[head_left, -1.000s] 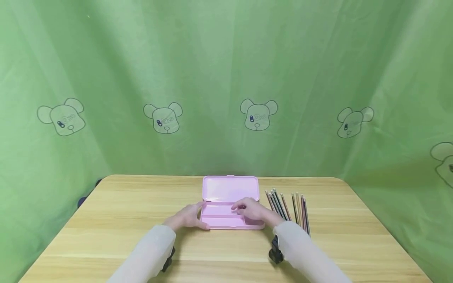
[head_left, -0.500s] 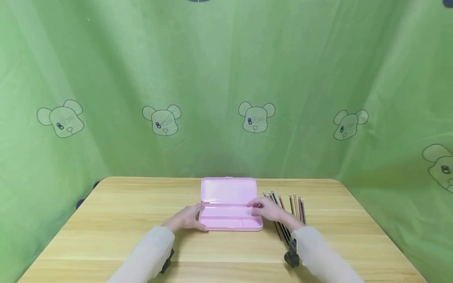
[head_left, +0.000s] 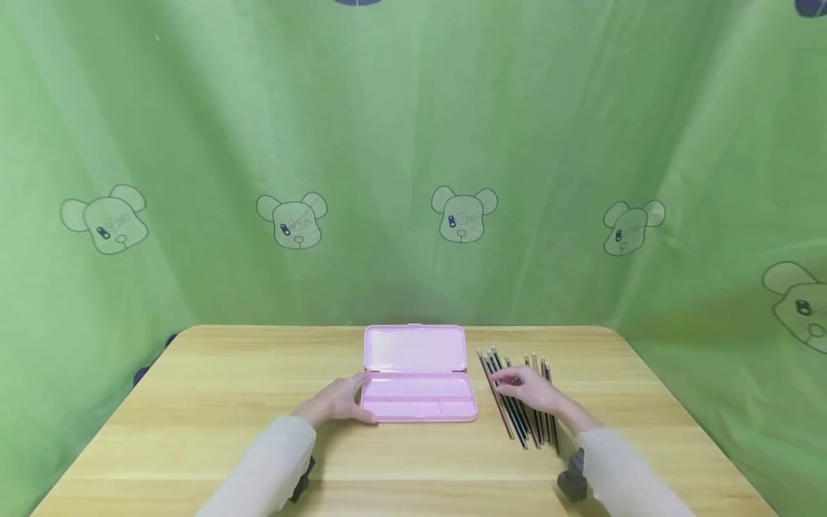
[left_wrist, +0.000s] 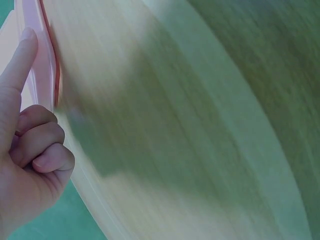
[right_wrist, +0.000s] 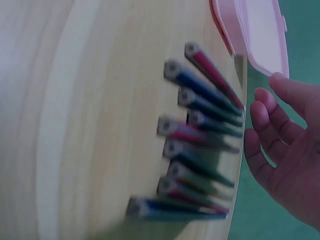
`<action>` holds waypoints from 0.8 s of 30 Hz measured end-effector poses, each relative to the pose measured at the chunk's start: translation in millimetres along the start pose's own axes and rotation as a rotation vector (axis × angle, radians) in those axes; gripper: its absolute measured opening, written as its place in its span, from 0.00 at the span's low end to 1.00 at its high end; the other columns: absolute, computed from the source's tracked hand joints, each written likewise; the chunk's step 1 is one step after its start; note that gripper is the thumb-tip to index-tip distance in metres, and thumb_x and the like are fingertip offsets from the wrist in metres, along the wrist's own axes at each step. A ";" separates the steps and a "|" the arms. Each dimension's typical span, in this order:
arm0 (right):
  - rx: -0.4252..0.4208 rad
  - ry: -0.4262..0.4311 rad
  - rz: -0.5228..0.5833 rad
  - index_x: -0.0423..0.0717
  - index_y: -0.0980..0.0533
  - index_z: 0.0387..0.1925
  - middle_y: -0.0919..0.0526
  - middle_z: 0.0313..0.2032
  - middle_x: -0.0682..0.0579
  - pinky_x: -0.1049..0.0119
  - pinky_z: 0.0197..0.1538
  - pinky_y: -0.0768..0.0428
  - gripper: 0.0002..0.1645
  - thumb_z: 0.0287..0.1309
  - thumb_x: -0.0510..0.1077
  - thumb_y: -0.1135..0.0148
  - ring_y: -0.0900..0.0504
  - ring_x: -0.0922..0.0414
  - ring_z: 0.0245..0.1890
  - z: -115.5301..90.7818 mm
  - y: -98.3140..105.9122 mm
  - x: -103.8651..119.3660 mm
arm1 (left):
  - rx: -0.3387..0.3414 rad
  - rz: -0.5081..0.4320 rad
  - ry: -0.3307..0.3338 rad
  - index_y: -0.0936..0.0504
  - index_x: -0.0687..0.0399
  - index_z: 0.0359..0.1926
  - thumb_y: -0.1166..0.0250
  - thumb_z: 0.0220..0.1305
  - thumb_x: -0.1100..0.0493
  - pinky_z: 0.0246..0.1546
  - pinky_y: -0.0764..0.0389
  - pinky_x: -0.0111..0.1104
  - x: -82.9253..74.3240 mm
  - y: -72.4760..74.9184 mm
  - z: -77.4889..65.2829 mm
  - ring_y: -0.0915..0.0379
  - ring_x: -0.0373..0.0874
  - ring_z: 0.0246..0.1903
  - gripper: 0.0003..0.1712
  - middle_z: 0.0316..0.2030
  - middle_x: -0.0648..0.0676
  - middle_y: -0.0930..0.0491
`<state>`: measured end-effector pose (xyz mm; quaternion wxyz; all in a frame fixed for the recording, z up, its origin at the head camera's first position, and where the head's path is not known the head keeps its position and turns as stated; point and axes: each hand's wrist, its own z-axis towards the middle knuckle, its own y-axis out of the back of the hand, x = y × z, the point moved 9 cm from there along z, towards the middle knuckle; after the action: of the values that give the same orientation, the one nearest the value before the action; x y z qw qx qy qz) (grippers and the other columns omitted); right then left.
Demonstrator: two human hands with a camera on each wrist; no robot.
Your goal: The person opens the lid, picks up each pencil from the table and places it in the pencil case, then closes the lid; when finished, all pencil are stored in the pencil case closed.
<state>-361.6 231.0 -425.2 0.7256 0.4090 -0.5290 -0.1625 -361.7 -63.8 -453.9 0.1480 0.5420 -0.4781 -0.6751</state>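
A pink pencil case (head_left: 416, 388) lies with its lid (head_left: 415, 348) raised at the back of the table. My left hand (head_left: 339, 398) holds the case by its left end, thumb at the front corner. In the left wrist view, one digit of the left hand (left_wrist: 25, 135) lies along the side of the case (left_wrist: 45, 55) while other fingers curl below. My right hand (head_left: 530, 388) is over a spread of several pencils (head_left: 517, 424), fingers relaxed and bent. In the right wrist view, the right hand (right_wrist: 285, 135) has nothing between thumb and fingers, beyond the pencils' ends (right_wrist: 200, 120).
The wooden table (head_left: 258, 373) carries the case near the middle, with the pencils to its right. The case's tray has a long section and smaller front compartments, divided by a low wall (head_left: 439, 406). Green curtain (head_left: 362, 273) hangs behind the table and at both sides.
My right hand has moved right, from inside the case's tray to over the pencils. The left hand has stayed at the case's left end. The whole tray now shows.
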 end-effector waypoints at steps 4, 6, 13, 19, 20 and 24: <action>-0.032 -0.003 -0.003 0.31 0.26 0.48 0.21 0.43 0.37 0.50 0.47 0.23 0.18 0.57 0.38 0.44 0.24 0.47 0.42 -7.5 13.1 -9.2 | -0.006 0.003 0.017 0.43 0.65 0.66 0.25 0.39 0.48 0.59 0.36 0.52 0.9 1.9 1.1 0.37 0.63 0.57 0.56 0.58 0.71 0.34; -0.042 -0.018 0.005 0.31 0.27 0.49 0.21 0.42 0.37 0.54 0.46 0.23 0.19 0.57 0.38 0.44 0.24 0.49 0.41 -12.2 18.1 -15.1 | -0.006 0.004 0.018 0.43 0.65 0.66 0.26 0.39 0.47 0.59 0.36 0.52 1.0 1.9 1.6 0.37 0.63 0.57 0.56 0.58 0.71 0.34; -0.058 -0.109 0.025 0.30 0.28 0.50 0.22 0.38 0.40 0.58 0.43 0.23 0.21 0.56 0.38 0.43 0.25 0.52 0.38 -31.2 29.6 -38.3 | -0.001 -0.007 0.013 0.43 0.67 0.65 0.26 0.40 0.48 0.59 0.37 0.52 1.4 -1.0 1.3 0.37 0.64 0.57 0.56 0.57 0.72 0.34; -0.067 -0.157 0.025 0.28 0.30 0.51 0.23 0.33 0.46 0.63 0.36 0.24 0.24 0.55 0.39 0.42 0.27 0.55 0.34 -45.4 38.2 -55.9 | -0.005 0.002 0.013 0.44 0.68 0.65 0.26 0.40 0.48 0.59 0.37 0.52 2.1 -1.5 -0.1 0.37 0.64 0.57 0.56 0.57 0.72 0.34; -0.069 -0.161 0.022 0.28 0.30 0.51 0.23 0.32 0.47 0.64 0.36 0.25 0.24 0.55 0.39 0.42 0.27 0.55 0.34 -47.8 39.8 -57.7 | -0.006 0.001 0.013 0.44 0.68 0.65 0.26 0.40 0.48 0.59 0.36 0.52 1.9 -1.5 -0.2 0.37 0.64 0.57 0.56 0.57 0.72 0.34; -0.041 -0.177 0.065 0.24 0.34 0.53 0.24 0.29 0.45 0.66 0.31 0.23 0.28 0.54 0.38 0.42 0.26 0.55 0.30 -56.1 41.7 -64.0 | -0.006 -0.002 0.005 0.44 0.68 0.65 0.26 0.40 0.49 0.59 0.36 0.52 -0.5 -1.6 -1.1 0.36 0.64 0.56 0.55 0.56 0.73 0.33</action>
<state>-344.1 323.0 -439.9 0.6890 0.3608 -0.6007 -0.1850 -360.0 -63.1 -454.8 0.1500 0.5440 -0.4751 -0.6752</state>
